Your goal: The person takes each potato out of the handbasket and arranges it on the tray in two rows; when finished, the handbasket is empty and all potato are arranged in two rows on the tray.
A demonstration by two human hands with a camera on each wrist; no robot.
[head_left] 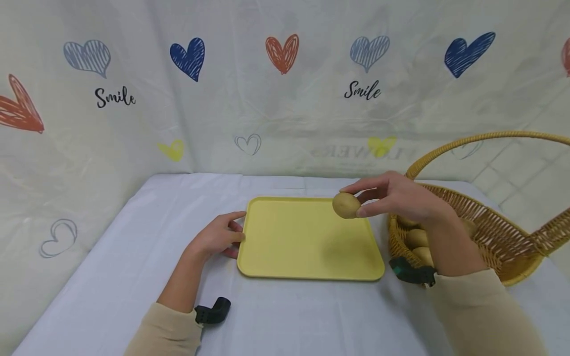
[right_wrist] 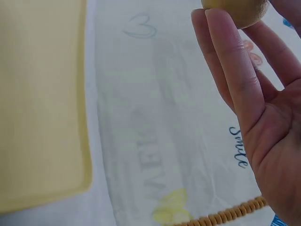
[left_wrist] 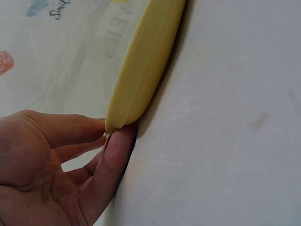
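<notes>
My right hand (head_left: 403,198) pinches a potato (head_left: 346,205) between thumb and fingertips, held over the right part of a yellow tray (head_left: 307,242). In the right wrist view only the lower side of that potato (right_wrist: 242,13) shows, at the top edge, between the fingertips. The tray lies flat on the white cloth, with nothing on it but a shadow. My left hand (head_left: 219,235) grips the tray's left edge. From the left wrist, the thumb and a finger (left_wrist: 113,157) are seen on either side of the tray's rim (left_wrist: 141,80).
At the right stands a wicker basket (head_left: 503,242) with a tall arched handle (head_left: 485,136). Several potatoes (head_left: 417,239) lie inside it, partly hidden behind my right forearm. Behind the table hangs a white backdrop (head_left: 285,109) printed with hearts. Each wrist wears a black camera (head_left: 214,311).
</notes>
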